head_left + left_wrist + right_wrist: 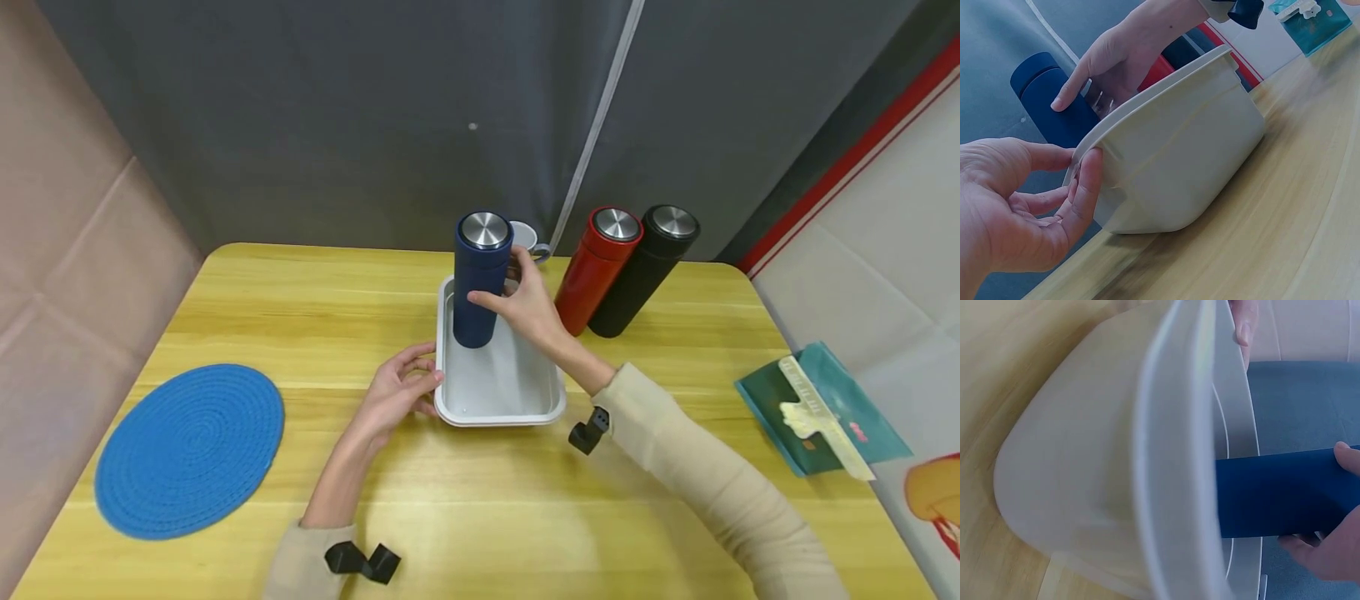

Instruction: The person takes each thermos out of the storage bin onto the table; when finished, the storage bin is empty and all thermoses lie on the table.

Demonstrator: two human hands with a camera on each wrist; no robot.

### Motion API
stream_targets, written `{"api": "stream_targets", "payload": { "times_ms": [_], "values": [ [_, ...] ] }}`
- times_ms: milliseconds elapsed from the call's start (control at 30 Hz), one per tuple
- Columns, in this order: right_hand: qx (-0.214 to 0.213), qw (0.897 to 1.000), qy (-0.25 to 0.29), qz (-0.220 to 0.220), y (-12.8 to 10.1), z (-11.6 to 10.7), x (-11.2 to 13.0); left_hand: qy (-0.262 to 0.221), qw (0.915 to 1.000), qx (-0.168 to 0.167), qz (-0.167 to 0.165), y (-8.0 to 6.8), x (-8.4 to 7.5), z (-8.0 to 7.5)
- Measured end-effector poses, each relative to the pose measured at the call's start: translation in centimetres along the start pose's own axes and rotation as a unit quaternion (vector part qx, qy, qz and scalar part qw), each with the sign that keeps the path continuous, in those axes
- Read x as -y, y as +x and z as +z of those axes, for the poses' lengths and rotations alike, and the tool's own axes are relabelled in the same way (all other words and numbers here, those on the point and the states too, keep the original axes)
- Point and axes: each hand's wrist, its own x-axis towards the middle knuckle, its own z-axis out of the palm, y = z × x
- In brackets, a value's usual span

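A navy blue thermos bottle (477, 287) with a steel-topped lid stands upright, its lower part within a white plastic bin (498, 387). My right hand (531, 304) grips the bottle from the right, thumb across its front and fingers behind. On the bin's left side, my left hand (401, 385) pinches the rim, as the left wrist view shows with the thumb and fingers at the bin's edge (1141, 106). In the right wrist view the blue bottle (1272, 497) passes behind the near rim, which hides its base.
A red thermos (596, 271) and a black thermos (641, 275) stand right of the bin. Behind the blue bottle is a partly hidden mug (522, 237). A round blue placemat (191, 450) lies at the left. A teal bag (855, 400) with a pale clip (821, 417) sits at the right edge.
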Motion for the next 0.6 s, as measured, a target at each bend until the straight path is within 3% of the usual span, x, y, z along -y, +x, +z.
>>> {"api": "stream_targets", "payload": {
  "times_ms": [600],
  "values": [
    [-0.004,1.000,0.006,-0.006,-0.65,-0.42,0.37,0.005,1.0000,0.000,0.000,0.40,-0.01,-0.35]
  ]
}}
